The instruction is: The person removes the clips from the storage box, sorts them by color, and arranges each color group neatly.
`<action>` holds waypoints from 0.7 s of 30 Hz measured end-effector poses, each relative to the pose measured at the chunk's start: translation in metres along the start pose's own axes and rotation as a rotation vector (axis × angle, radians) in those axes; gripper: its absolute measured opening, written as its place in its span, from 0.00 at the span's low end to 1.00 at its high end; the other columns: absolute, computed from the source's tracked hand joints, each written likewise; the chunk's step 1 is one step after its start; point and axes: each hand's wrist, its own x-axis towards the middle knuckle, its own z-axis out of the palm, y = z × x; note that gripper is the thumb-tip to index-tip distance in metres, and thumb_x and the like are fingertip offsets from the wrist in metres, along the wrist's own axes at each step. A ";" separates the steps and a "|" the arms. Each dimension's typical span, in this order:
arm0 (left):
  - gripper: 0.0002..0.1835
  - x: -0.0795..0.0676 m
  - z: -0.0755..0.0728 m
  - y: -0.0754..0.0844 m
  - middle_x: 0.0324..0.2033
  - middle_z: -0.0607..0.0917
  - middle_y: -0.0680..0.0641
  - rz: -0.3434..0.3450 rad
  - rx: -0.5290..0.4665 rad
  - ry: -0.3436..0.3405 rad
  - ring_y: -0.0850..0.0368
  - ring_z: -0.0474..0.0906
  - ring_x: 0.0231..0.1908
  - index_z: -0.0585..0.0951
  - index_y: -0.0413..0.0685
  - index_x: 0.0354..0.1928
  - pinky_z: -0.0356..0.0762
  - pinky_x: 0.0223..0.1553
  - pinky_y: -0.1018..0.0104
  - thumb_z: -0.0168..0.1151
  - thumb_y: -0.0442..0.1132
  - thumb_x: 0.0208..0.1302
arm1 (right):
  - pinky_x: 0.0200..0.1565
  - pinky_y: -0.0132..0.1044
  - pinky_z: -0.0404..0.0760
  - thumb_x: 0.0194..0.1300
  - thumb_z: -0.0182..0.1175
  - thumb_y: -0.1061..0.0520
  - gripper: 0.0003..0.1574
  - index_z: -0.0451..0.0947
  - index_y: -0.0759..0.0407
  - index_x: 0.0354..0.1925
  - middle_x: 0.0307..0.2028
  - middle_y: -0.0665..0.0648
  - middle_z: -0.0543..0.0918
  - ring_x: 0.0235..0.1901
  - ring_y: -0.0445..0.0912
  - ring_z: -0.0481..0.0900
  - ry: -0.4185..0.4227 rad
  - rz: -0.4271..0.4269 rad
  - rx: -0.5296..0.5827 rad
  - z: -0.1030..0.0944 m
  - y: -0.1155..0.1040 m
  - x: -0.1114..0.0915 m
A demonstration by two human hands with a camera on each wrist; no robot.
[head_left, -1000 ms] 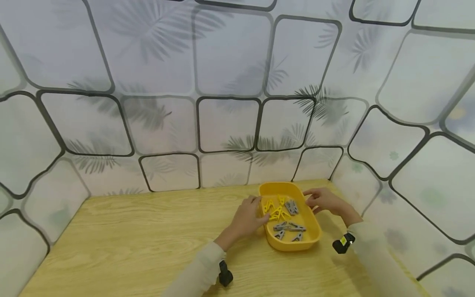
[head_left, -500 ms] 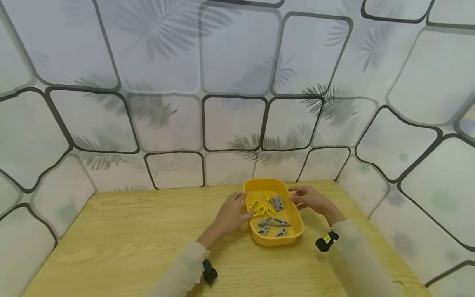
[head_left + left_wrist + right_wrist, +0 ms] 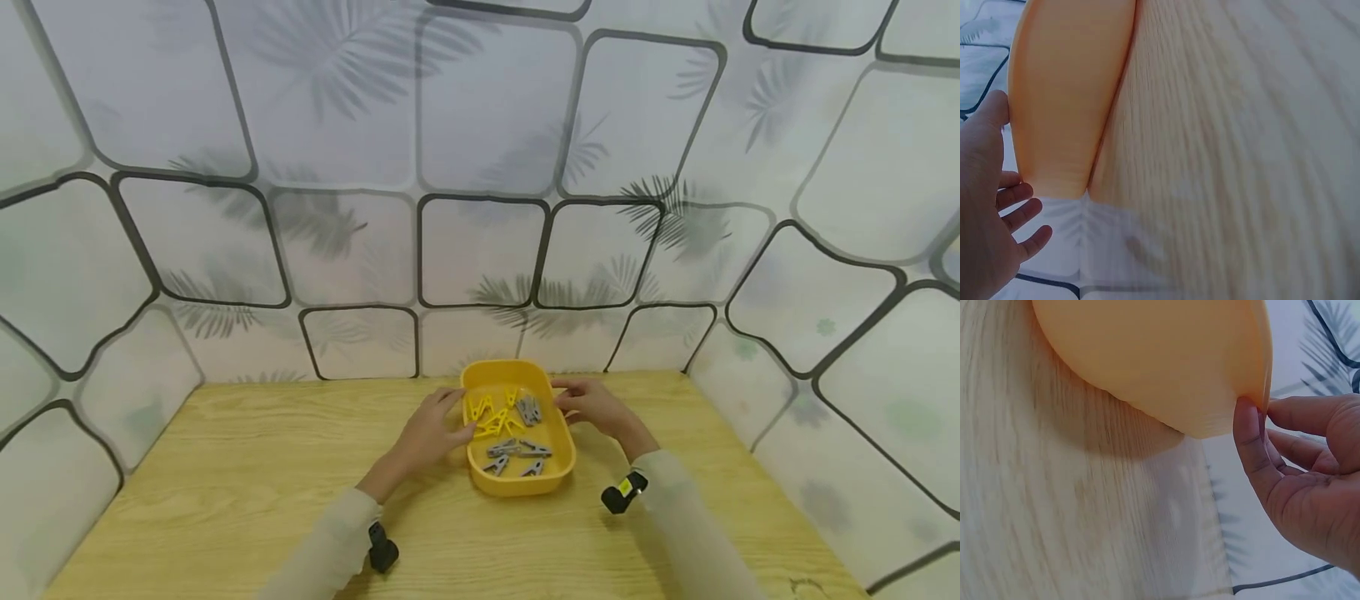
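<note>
Tabletop (image 3: 240,467), pale and wood-grained, spreads out at the left. From the lower edge a cream sleeve (image 3: 330,537) slants up to the left hand (image 3: 422,437), with a black wrist camera (image 3: 382,552) strapped below its cuff. The hand reaches forward along the left side of a yellow tray (image 3: 521,486), its thumb at the rim and its other fingers spread apart, lightly bent, near the far left corner; whether it clamps the rim or merely touches it, I cannot tell. The tray is between the two hands, long side pointing away from the person, toward the back of the table. Inside, yellow clips (image 3: 498,422) lie loosely grouped toward the far left. Gray clips (image 3: 528,410) sit just beside them on the right, with more nearer the person. The left thumb hides a little of the left rim. On the right, the right hand (image 3: 597,410) comes in from the side and pinches the rim between thumb and fingers, covering that stretch of edge. Behind its wrist are another black camera (image 3: 618,499) and a second cream sleeve (image 3: 686,521). Beyond everything rises a wall (image 3: 480,258) patterned with dark rounded outlines and gray fronds.
</note>
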 end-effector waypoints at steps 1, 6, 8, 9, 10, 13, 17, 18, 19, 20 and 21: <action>0.35 -0.001 -0.002 -0.002 0.66 0.75 0.37 0.004 -0.001 0.001 0.38 0.73 0.65 0.71 0.38 0.71 0.75 0.62 0.42 0.67 0.47 0.66 | 0.41 0.38 0.85 0.75 0.55 0.63 0.33 0.63 0.72 0.73 0.43 0.59 0.84 0.39 0.42 0.82 -0.001 -0.001 0.007 0.002 0.000 0.001; 0.34 -0.002 -0.006 -0.006 0.65 0.75 0.35 0.031 0.011 0.013 0.37 0.73 0.65 0.72 0.36 0.70 0.74 0.62 0.42 0.67 0.47 0.66 | 0.41 0.38 0.85 0.75 0.54 0.64 0.31 0.64 0.70 0.72 0.42 0.59 0.85 0.39 0.42 0.82 0.020 -0.003 0.034 0.009 -0.001 0.004; 0.34 -0.003 -0.006 -0.007 0.64 0.76 0.35 0.040 0.018 0.027 0.37 0.74 0.64 0.73 0.36 0.69 0.75 0.62 0.42 0.67 0.46 0.65 | 0.41 0.38 0.85 0.75 0.54 0.64 0.31 0.64 0.70 0.72 0.42 0.60 0.84 0.39 0.42 0.82 0.028 -0.007 0.039 0.011 -0.001 0.005; 0.34 -0.003 -0.006 -0.008 0.64 0.76 0.34 0.043 0.019 0.036 0.37 0.74 0.63 0.73 0.35 0.69 0.75 0.62 0.42 0.67 0.46 0.65 | 0.41 0.38 0.85 0.75 0.54 0.64 0.31 0.64 0.71 0.72 0.42 0.60 0.84 0.39 0.42 0.83 0.029 -0.012 0.040 0.011 -0.001 0.005; 0.34 -0.003 -0.006 -0.008 0.63 0.77 0.34 0.047 0.020 0.044 0.36 0.75 0.63 0.73 0.35 0.68 0.75 0.61 0.42 0.68 0.45 0.65 | 0.41 0.38 0.86 0.75 0.55 0.64 0.32 0.64 0.71 0.72 0.42 0.60 0.84 0.39 0.42 0.83 0.035 -0.013 0.039 0.012 0.000 0.005; 0.34 -0.004 -0.005 -0.008 0.63 0.77 0.34 0.047 0.018 0.045 0.37 0.75 0.63 0.73 0.35 0.69 0.75 0.61 0.42 0.68 0.45 0.65 | 0.41 0.39 0.86 0.74 0.56 0.64 0.33 0.62 0.72 0.73 0.41 0.60 0.84 0.38 0.43 0.84 0.045 -0.033 0.023 0.012 0.001 0.002; 0.34 -0.006 -0.003 -0.009 0.64 0.76 0.35 0.047 0.009 0.035 0.37 0.74 0.63 0.72 0.35 0.70 0.75 0.62 0.43 0.67 0.46 0.66 | 0.43 0.42 0.87 0.73 0.58 0.63 0.36 0.61 0.72 0.73 0.43 0.63 0.84 0.38 0.43 0.85 0.040 -0.069 -0.008 0.012 0.003 -0.003; 0.34 -0.007 -0.003 -0.009 0.65 0.76 0.35 0.048 0.007 0.034 0.38 0.74 0.64 0.71 0.35 0.70 0.75 0.62 0.43 0.67 0.46 0.66 | 0.43 0.42 0.87 0.72 0.59 0.63 0.37 0.61 0.71 0.74 0.43 0.64 0.84 0.38 0.44 0.85 0.036 -0.077 -0.013 0.012 0.003 -0.004; 0.34 -0.007 -0.004 -0.009 0.65 0.75 0.35 0.049 0.001 0.035 0.37 0.74 0.64 0.71 0.35 0.70 0.75 0.62 0.42 0.67 0.46 0.66 | 0.44 0.43 0.87 0.72 0.60 0.62 0.38 0.61 0.71 0.74 0.44 0.65 0.83 0.39 0.44 0.84 0.026 -0.094 -0.021 0.012 0.003 -0.005; 0.34 -0.008 -0.004 -0.009 0.65 0.75 0.36 0.051 0.002 0.038 0.37 0.74 0.64 0.71 0.35 0.70 0.75 0.62 0.42 0.67 0.46 0.66 | 0.44 0.44 0.87 0.71 0.61 0.61 0.39 0.61 0.71 0.74 0.45 0.65 0.83 0.40 0.44 0.84 0.017 -0.107 -0.023 0.011 0.004 -0.006; 0.34 -0.008 -0.004 -0.010 0.65 0.75 0.36 0.055 0.006 0.041 0.38 0.74 0.64 0.71 0.35 0.70 0.75 0.62 0.42 0.67 0.45 0.66 | 0.45 0.44 0.87 0.70 0.62 0.61 0.39 0.61 0.70 0.74 0.45 0.65 0.82 0.40 0.44 0.84 0.012 -0.116 -0.028 0.011 0.004 -0.007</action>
